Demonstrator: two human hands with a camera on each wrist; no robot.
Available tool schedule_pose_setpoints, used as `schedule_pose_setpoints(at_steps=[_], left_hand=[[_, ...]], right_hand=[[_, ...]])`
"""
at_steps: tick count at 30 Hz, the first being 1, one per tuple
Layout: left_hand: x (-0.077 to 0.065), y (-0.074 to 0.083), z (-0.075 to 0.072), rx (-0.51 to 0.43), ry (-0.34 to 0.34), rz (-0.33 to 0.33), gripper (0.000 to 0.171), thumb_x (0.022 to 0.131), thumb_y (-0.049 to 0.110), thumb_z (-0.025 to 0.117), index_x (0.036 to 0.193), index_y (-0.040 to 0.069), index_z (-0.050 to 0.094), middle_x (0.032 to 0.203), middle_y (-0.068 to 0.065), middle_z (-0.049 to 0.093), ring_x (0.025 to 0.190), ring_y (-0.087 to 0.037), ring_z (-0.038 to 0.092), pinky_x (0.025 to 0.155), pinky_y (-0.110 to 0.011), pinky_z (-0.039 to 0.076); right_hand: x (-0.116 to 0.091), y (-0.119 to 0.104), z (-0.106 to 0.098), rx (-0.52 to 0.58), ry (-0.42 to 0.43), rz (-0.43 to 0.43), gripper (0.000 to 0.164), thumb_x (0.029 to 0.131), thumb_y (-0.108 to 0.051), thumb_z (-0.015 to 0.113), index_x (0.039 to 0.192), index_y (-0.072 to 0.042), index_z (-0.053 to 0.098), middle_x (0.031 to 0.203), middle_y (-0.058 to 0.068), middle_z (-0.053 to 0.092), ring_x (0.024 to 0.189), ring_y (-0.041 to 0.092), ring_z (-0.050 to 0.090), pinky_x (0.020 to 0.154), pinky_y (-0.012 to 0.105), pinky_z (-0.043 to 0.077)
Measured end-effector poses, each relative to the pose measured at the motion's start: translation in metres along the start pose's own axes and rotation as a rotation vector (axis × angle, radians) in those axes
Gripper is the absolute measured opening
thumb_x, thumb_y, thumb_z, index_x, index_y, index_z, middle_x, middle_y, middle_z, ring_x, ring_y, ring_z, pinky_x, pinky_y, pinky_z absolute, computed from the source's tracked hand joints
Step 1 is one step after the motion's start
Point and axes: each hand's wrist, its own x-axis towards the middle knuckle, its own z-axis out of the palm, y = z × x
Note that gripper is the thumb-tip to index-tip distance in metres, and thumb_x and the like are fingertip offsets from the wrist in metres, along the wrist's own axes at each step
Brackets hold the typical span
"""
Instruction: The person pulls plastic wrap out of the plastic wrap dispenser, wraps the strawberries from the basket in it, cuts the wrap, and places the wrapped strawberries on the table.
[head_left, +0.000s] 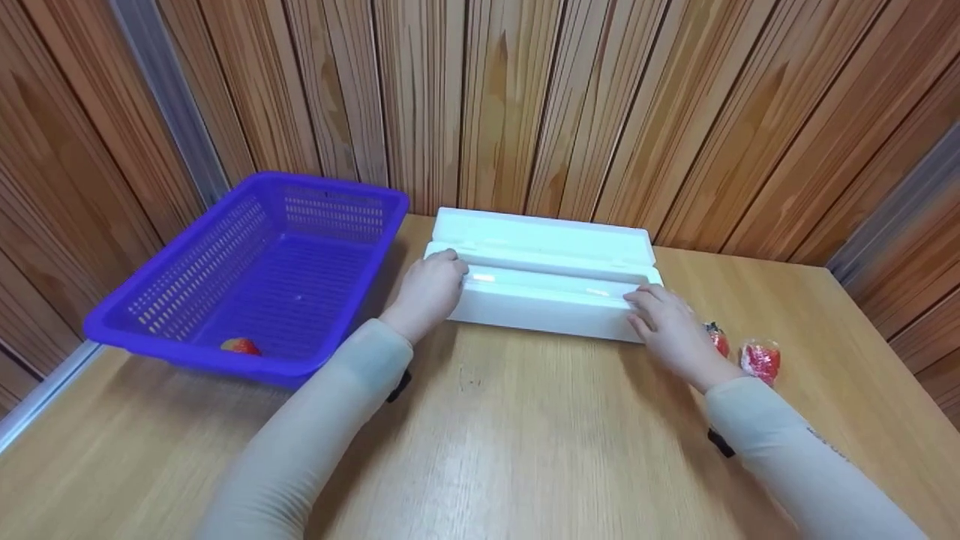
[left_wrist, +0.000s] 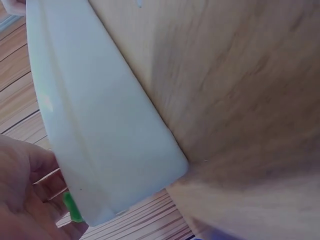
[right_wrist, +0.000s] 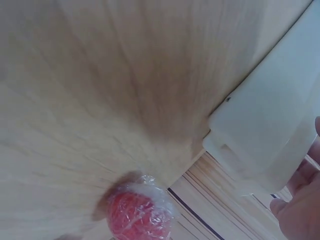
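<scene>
A long white box point(head_left: 540, 307), which looks like a cling film dispenser, lies on the table with its lid point(head_left: 540, 236) raised at the back. My left hand point(head_left: 433, 289) curls its fingers over the box's left end. Close by those fingers, a small green piece point(left_wrist: 73, 207) shows at the box edge in the left wrist view. At the opposite end, my right hand point(head_left: 671, 326) touches the top front edge, its fingers loosely bent and the thumb lower on the front. The inside of the box is mostly hidden by its front wall.
To the left stands a purple plastic basket point(head_left: 330, 367) with a red and yellow strawberry point(head_left: 241, 346) inside. Beyond my right hand lie a film-wrapped red strawberry point(head_left: 760, 361) and another strawberry point(head_left: 718, 341), partly hidden. A wooden plank wall point(head_left: 502, 105) closes off the back.
</scene>
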Motion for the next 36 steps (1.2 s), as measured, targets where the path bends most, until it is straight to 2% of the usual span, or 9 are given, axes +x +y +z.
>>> schedule_pose_setpoints(at_steps=[4,8,11,16,19,22,26,32,36], left_hand=[[0.003,-0.001,0.0,-0.024,-0.004,-0.017,0.022,0.088,0.008,0.045,0.084,0.009,0.066,0.084,-0.004,0.06,0.077,-0.017,0.056,0.07,-0.033,0.047],[0.005,-0.003,0.0,-0.082,-0.01,-0.049,0.023,0.087,0.007,0.044,0.072,0.008,0.062,0.074,-0.003,0.054,0.067,-0.015,0.044,0.062,-0.028,0.039],[0.007,-0.004,0.0,-0.112,-0.032,-0.079,0.022,0.087,0.005,0.044,0.072,0.009,0.06,0.073,-0.002,0.051,0.067,-0.015,0.04,0.061,-0.027,0.036],[0.01,-0.003,0.0,-0.113,-0.101,-0.13,0.019,0.088,0.007,0.043,0.084,0.011,0.062,0.081,-0.001,0.056,0.074,-0.016,0.047,0.073,-0.03,0.043],[0.011,-0.003,0.001,-0.095,-0.12,-0.147,0.018,0.088,0.006,0.043,0.087,0.011,0.061,0.086,-0.002,0.057,0.079,-0.017,0.05,0.081,-0.033,0.042],[0.011,-0.003,0.004,-0.073,-0.098,-0.143,0.018,0.087,0.005,0.044,0.089,0.011,0.061,0.089,-0.003,0.059,0.083,-0.018,0.053,0.083,-0.035,0.042],[0.011,-0.003,0.009,-0.066,-0.053,-0.132,0.017,0.086,0.003,0.044,0.09,0.009,0.06,0.091,-0.005,0.06,0.085,-0.021,0.055,0.08,-0.037,0.042],[0.014,-0.001,0.008,-0.109,-0.059,-0.167,0.017,0.088,0.003,0.041,0.097,0.008,0.054,0.095,-0.006,0.055,0.09,-0.021,0.051,0.081,-0.036,0.041],[0.017,0.0,0.005,-0.158,-0.03,-0.169,0.018,0.087,0.001,0.04,0.096,0.007,0.054,0.093,-0.006,0.052,0.089,-0.02,0.049,0.081,-0.033,0.042]], right_hand=[[0.003,0.001,-0.001,0.062,0.017,0.006,0.029,0.089,-0.018,0.048,0.117,-0.01,0.051,0.117,0.009,0.05,0.116,0.03,0.04,0.098,0.053,0.031],[0.005,0.001,0.0,0.119,0.023,0.025,0.026,0.091,-0.017,0.045,0.114,-0.009,0.053,0.113,0.009,0.051,0.112,0.028,0.043,0.095,0.05,0.036],[0.007,0.001,0.0,0.154,0.028,0.052,0.026,0.092,-0.017,0.043,0.114,-0.009,0.053,0.112,0.009,0.051,0.11,0.028,0.044,0.094,0.048,0.038],[0.01,0.001,-0.001,0.211,0.042,0.085,0.024,0.092,-0.016,0.042,0.11,-0.007,0.056,0.107,0.009,0.051,0.103,0.025,0.045,0.09,0.045,0.041],[0.013,0.001,-0.003,0.269,0.035,0.117,0.022,0.092,-0.017,0.042,0.106,-0.007,0.056,0.105,0.009,0.051,0.098,0.023,0.046,0.086,0.04,0.043],[0.017,0.0,-0.004,0.307,0.02,0.153,0.021,0.092,-0.018,0.042,0.103,-0.007,0.056,0.103,0.009,0.049,0.094,0.022,0.046,0.082,0.035,0.042],[0.021,-0.003,-0.004,0.298,0.017,0.186,0.019,0.092,-0.02,0.043,0.098,-0.006,0.055,0.1,0.009,0.048,0.091,0.022,0.044,0.078,0.031,0.04],[0.024,-0.007,-0.004,0.305,0.028,0.216,0.019,0.093,-0.019,0.038,0.1,-0.005,0.049,0.102,0.009,0.045,0.095,0.023,0.044,0.08,0.033,0.04],[0.027,-0.01,-0.006,0.282,0.081,0.196,0.018,0.093,-0.016,0.039,0.099,-0.003,0.049,0.102,0.01,0.045,0.096,0.024,0.043,0.082,0.036,0.041]])
